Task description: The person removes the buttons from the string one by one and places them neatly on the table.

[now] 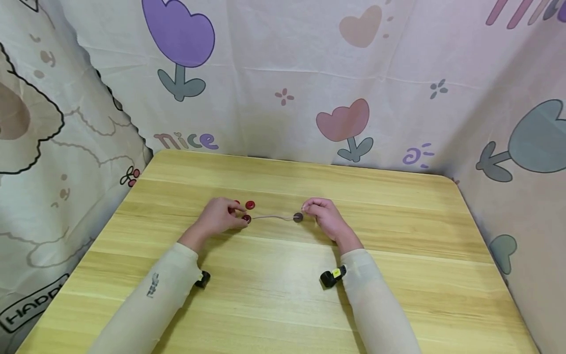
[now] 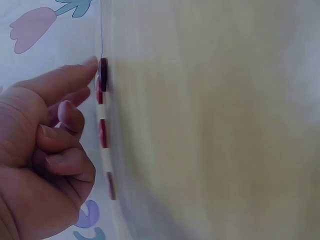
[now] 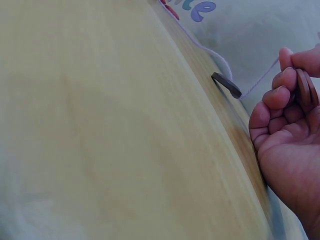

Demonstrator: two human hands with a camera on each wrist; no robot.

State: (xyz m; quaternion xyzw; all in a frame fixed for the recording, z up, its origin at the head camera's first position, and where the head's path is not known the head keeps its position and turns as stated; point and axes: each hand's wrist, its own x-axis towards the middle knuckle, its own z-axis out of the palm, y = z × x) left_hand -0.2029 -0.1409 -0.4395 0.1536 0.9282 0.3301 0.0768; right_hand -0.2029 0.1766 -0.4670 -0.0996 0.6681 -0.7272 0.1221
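Across the wooden table (image 1: 265,305) we saw a pale cord (image 1: 271,216) running from beside a dark red disc (image 1: 246,218) to a dark disc (image 1: 298,217). The left hand (image 1: 218,215) gripped nothing, one fingertip at the dark red disc, near red discs (image 1: 250,205). The right hand (image 1: 326,216) pinched the cord beyond the dark disc and clasped brown discs (image 3: 304,90).

So on my desk (image 1: 274,295), the string (image 1: 271,216) stretches between a left disc (image 1: 246,219), by my left fingers (image 2: 65,81), and a right disc (image 1: 298,217), left of my right fingers (image 3: 278,98). Another disc (image 1: 250,205) sits behind.
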